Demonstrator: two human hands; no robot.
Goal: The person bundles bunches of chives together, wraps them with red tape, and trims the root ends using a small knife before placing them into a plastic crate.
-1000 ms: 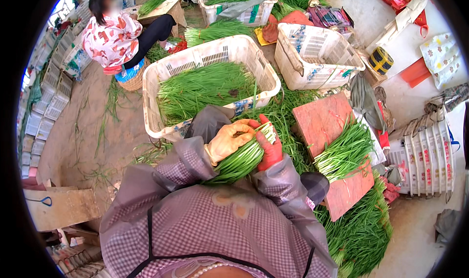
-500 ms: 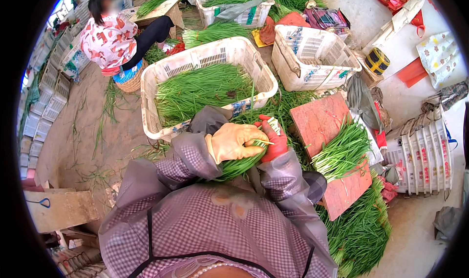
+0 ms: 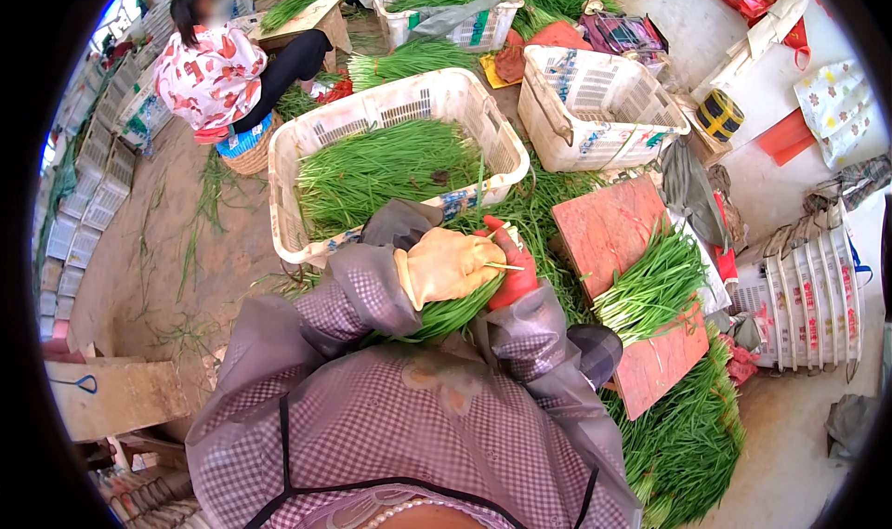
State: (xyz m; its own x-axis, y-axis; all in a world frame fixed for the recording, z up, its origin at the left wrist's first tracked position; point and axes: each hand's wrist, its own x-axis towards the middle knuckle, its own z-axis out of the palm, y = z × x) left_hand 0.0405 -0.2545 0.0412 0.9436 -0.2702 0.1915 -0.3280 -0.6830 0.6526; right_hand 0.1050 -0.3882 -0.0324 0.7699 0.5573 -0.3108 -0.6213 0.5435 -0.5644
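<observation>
In front of my lap I have a bunch of garlic chives, its green leaves hanging below my hands. My left hand, in a yellow glove, is closed at the bunch, with a pale stalk sticking out from its fingertips. My right hand, in a red glove, is wrapped round the bunch's pale ends, its index finger raised. Beyond my hands stands a white plastic crate partly filled with chives. To my right, a tilted reddish board carries another pile of chives.
Loose chives are heaped below the board. A second white crate stands at the far right, near stacked white crates. A co-worker sits at the far left beside a low wooden bench. A wooden plank is at left.
My left hand has shifted slightly and its pale stalk now points further right. My right hand has opened out a little, its index finger straighter. The crates and board stay put.
</observation>
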